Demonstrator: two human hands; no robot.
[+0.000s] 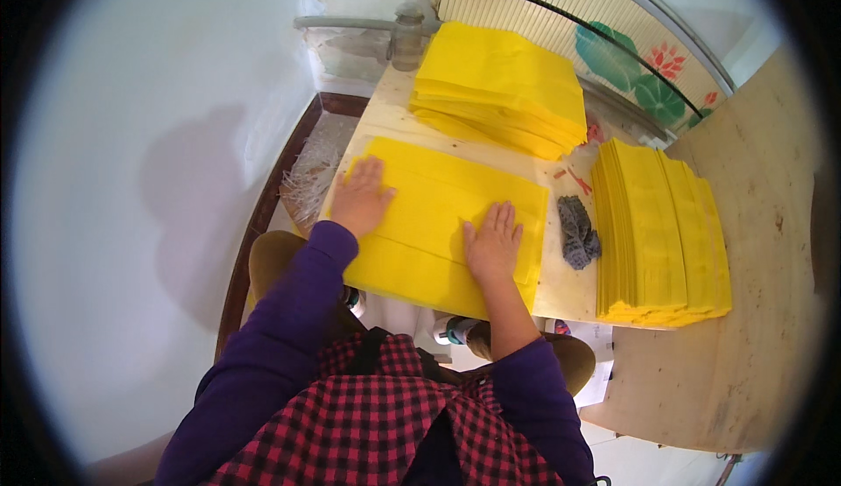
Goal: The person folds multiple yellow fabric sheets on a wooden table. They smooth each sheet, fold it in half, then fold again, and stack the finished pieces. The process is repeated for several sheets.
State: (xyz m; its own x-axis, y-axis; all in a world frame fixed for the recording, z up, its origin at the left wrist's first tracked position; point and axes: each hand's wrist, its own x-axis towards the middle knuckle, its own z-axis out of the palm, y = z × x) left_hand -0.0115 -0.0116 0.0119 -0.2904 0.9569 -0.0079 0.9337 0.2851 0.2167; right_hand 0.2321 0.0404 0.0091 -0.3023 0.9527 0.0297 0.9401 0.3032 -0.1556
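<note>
A flat yellow sheet, fabric-like and folded with a crease across it (429,197), lies on the wooden table in front of me. My left hand (360,198) rests flat on its left side, fingers stretched out. On the right part of the sheet lies my right hand (494,242), palm down with fingers extended. Neither hand grips anything. The near edge of the sheet reaches the table's front edge. Whether it is one piece or several layers I cannot tell.
Behind the sheet sits a thick yellow stack (499,83); another yellow stack (657,232) stands at the right. Between them lie a crumpled grey cloth (578,232) and small red scraps (579,181). A glass jar (406,39) stands at the back left corner. A white wall (166,135) borders the left.
</note>
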